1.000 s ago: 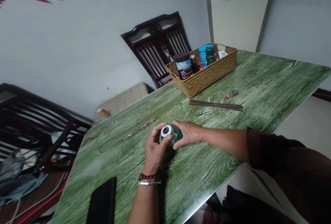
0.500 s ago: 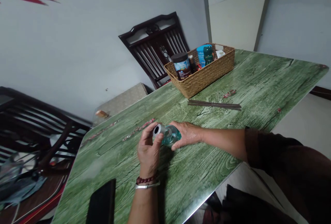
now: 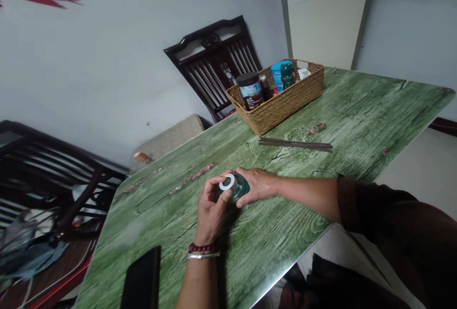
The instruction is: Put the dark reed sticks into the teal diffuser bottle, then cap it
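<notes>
Fingers and thumb of my left hand (image 3: 212,203) are closed round a silver ring-shaped cap (image 3: 222,187) with a hole in its top. The cap sits over the neck of a small glass bottle (image 3: 244,188) that holds blue-green liquid. My right hand (image 3: 260,185) grips this bottle from the right side, close to the tabletop. Whether the cap is seated on the neck I cannot tell. Beyond the hands, several thin dark sticks (image 3: 295,144) lie together on the table.
A woven basket (image 3: 291,111) holding jars and small bottles stands at the far side of the green wood-patterned table (image 3: 171,233). A black phone (image 3: 141,278) lies at the near left. Dark wooden chairs (image 3: 217,56) stand beyond the table.
My left hand has moved right with the silver cap, from beside the bottle to over its neck. The cap's ring face now points more upward. My right hand has kept its hold.
</notes>
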